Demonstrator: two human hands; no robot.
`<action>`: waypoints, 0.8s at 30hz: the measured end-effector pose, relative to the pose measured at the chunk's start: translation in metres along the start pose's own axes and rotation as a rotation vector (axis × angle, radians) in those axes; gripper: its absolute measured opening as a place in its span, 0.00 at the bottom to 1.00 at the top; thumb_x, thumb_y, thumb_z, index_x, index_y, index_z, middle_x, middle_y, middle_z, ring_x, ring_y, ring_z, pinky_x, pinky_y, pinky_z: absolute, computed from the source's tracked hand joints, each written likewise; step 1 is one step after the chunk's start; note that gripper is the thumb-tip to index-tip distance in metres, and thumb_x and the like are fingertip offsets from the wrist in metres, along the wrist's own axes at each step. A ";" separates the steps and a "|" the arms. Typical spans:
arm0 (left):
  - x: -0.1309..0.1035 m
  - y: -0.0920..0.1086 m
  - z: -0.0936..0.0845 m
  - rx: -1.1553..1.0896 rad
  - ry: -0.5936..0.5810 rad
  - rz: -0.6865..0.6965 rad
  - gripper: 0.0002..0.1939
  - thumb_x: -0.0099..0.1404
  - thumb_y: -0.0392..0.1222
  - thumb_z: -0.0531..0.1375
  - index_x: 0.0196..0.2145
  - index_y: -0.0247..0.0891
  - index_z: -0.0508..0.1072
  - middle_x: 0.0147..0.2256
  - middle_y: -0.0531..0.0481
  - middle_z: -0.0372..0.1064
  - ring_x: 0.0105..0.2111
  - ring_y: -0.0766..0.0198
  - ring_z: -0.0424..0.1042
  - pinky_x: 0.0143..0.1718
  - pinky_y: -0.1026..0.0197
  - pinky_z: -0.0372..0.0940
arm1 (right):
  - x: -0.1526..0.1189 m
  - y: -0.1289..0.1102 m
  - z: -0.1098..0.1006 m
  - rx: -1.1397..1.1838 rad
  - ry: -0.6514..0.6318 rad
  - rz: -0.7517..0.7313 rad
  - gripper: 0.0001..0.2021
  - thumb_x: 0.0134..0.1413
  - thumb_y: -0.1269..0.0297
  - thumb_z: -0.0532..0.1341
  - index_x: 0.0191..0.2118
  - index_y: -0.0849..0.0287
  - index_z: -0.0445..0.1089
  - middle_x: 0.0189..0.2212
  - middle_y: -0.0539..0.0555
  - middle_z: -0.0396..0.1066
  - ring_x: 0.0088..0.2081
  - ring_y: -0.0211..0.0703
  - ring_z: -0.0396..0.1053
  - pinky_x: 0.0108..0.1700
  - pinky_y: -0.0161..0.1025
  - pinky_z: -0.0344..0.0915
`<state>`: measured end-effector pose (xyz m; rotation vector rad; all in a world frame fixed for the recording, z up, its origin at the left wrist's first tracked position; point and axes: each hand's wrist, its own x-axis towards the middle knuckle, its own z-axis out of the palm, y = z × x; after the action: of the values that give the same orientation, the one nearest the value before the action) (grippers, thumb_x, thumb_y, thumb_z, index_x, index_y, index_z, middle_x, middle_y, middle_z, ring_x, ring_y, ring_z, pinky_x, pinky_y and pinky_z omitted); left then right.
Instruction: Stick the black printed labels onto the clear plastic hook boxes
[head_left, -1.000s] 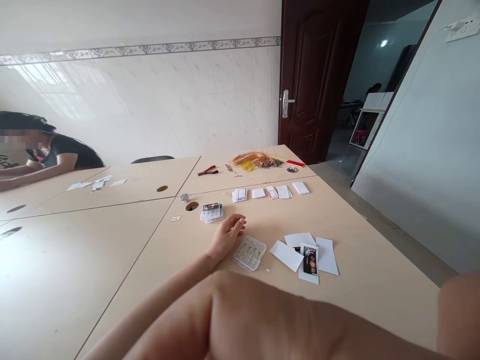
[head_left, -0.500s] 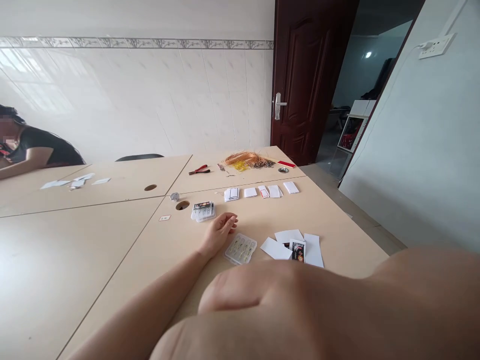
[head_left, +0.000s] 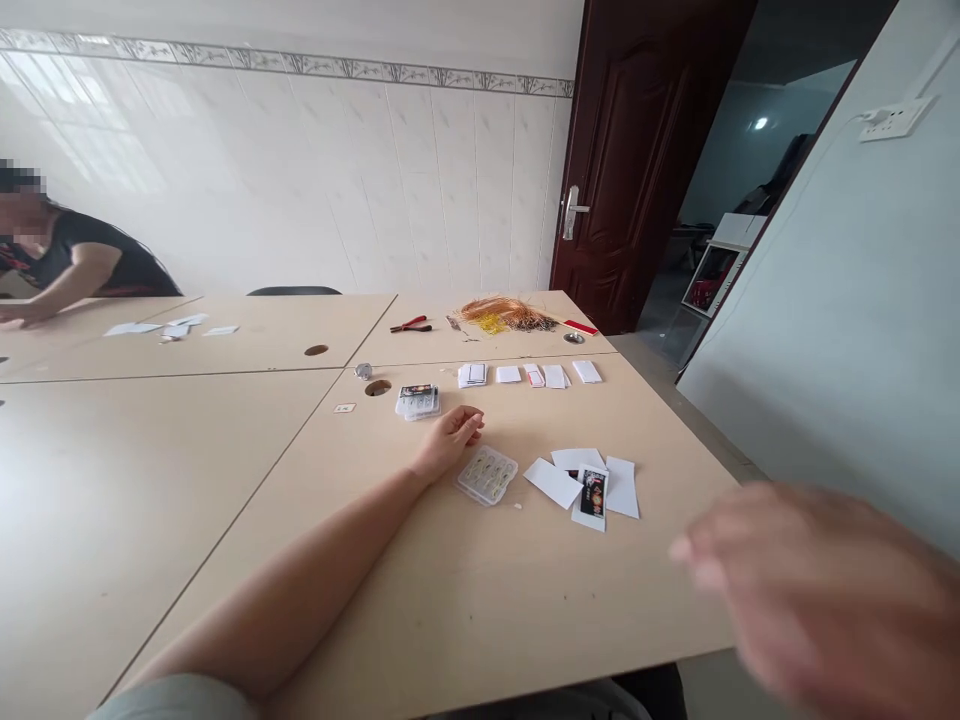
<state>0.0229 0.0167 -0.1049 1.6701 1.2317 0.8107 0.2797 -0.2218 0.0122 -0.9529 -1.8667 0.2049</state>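
Note:
My left hand [head_left: 451, 440] lies on its side on the table, its fingers loosely curled together and nothing visible in them. Just in front of it sits a clear plastic case [head_left: 487, 475] with several small light-coloured pieces in its compartments. Beyond the hand is a stack of similar clear cases [head_left: 417, 402] with a dark printed card on top. My right hand [head_left: 817, 590] hangs past the right table edge, smeared by motion, so its fingers cannot be made out. Between the case and that hand lie loose white cards [head_left: 553, 482] and a black printed card [head_left: 593, 494].
Small piles of white cards [head_left: 508, 374] form a row farther back. Behind them are red-handled pliers [head_left: 410, 325], a bundle of copper-coloured strands [head_left: 499, 308] and a metal ring [head_left: 573, 338]. A person [head_left: 97, 255] sits at the far left. The brown door [head_left: 645, 150] stands open.
My right hand has swung away from close to the camera to the right, uncovering the table's near part. My left hand stays resting by the case. The view has shifted slightly.

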 end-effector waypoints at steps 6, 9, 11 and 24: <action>-0.018 0.021 -0.020 0.163 -0.269 0.068 0.16 0.70 0.45 0.63 0.54 0.38 0.73 0.53 0.42 0.72 0.48 0.55 0.75 0.49 0.48 0.73 | -0.008 0.055 0.030 -0.387 0.045 0.120 0.15 0.71 0.60 0.56 0.29 0.54 0.68 0.19 0.47 0.68 0.20 0.37 0.65 0.23 0.36 0.62; -0.027 0.030 -0.025 0.254 -0.422 0.134 0.30 0.60 0.51 0.71 0.57 0.42 0.73 0.59 0.40 0.70 0.54 0.49 0.73 0.52 0.48 0.70 | -0.020 0.084 0.053 -0.386 -0.144 0.221 0.16 0.71 0.59 0.58 0.29 0.59 0.68 0.24 0.47 0.70 0.24 0.35 0.68 0.27 0.33 0.66; -0.031 0.033 -0.025 0.305 -0.489 0.178 0.39 0.52 0.55 0.74 0.60 0.45 0.71 0.63 0.39 0.67 0.60 0.45 0.69 0.56 0.49 0.67 | -0.023 0.097 0.065 -0.372 -0.253 0.241 0.12 0.68 0.57 0.61 0.38 0.60 0.73 0.37 0.53 0.76 0.37 0.40 0.74 0.39 0.41 0.73; -0.037 0.029 -0.013 0.338 -0.442 0.303 0.40 0.56 0.60 0.68 0.63 0.44 0.68 0.68 0.39 0.58 0.69 0.41 0.53 0.67 0.45 0.56 | 0.007 0.127 0.062 -0.152 -0.179 0.569 0.12 0.69 0.57 0.60 0.46 0.60 0.73 0.42 0.54 0.75 0.41 0.43 0.75 0.46 0.47 0.74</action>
<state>0.0113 -0.0180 -0.0733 2.2033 0.8471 0.3796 0.2930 -0.1151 -0.0802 -1.6050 -1.7449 0.5085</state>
